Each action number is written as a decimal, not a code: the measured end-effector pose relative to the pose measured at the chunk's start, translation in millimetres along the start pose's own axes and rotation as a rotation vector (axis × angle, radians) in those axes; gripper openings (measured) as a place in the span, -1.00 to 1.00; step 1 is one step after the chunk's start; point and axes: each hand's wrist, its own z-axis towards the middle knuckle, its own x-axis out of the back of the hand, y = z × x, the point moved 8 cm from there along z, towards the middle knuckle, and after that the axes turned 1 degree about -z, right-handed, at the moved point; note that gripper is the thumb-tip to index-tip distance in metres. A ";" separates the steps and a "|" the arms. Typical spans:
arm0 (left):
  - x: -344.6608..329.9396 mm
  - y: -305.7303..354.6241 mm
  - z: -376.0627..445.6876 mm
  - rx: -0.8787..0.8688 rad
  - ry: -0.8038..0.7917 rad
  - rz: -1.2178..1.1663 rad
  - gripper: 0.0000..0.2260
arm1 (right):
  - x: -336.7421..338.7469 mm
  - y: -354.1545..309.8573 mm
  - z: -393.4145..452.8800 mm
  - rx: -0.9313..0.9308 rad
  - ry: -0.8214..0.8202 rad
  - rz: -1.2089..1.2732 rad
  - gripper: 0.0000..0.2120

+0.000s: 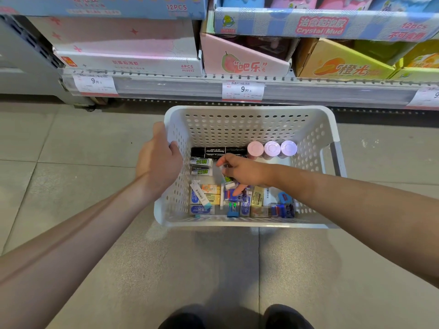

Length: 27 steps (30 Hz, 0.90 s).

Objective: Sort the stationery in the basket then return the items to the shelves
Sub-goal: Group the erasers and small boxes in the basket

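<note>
The sorting stage appears to be in hand: the white perforated basket (249, 119) sits on the tiled floor (71, 186) just in front of the bottom shelf (190, 87), and nothing looks to have gone back to the shelves yet. The left hand (159, 160) curls over the basket's left rim, thumb outside and fingers hooked inside the wall, steadying it. The right hand (242, 172) reaches down into the middle of the basket, its fingers closed in a pinch on a small white eraser with a green label (228, 181). Two like erasers (201, 166) lie side by side at the left, just near of the black permanent markers (218, 151) that rest along the far wall, so the likely next move is to set the pinched one beside that pair, which calls for a short carry to the left and a clean release without nudging the row. Three round-capped tubes (272, 148), pink and lilac, stand upright to the right of the markers. The near half holds a crowded jumble of boxed erasers and small packets (237, 203) in blue, yellow and white, some overlapping, which could snag fingers or be knocked out of their groups. On the shelf stand display cartons (244, 65) with price tags (242, 90) below them.
</note>
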 end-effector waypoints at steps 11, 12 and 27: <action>0.8 0.8 -1.3 0.002 -0.018 -0.016 -0.91 | -2.4 -6.1 24.1 -0.038 0.233 0.245 -0.82; 0.4 0.2 -0.8 -0.001 -0.018 -0.017 -0.92 | -4.7 -6.6 25.5 -0.046 0.226 0.252 -0.80; 2.2 2.3 -0.7 -0.016 -0.018 -0.014 -0.91 | 2.1 10.9 41.1 -0.264 0.547 0.136 -0.67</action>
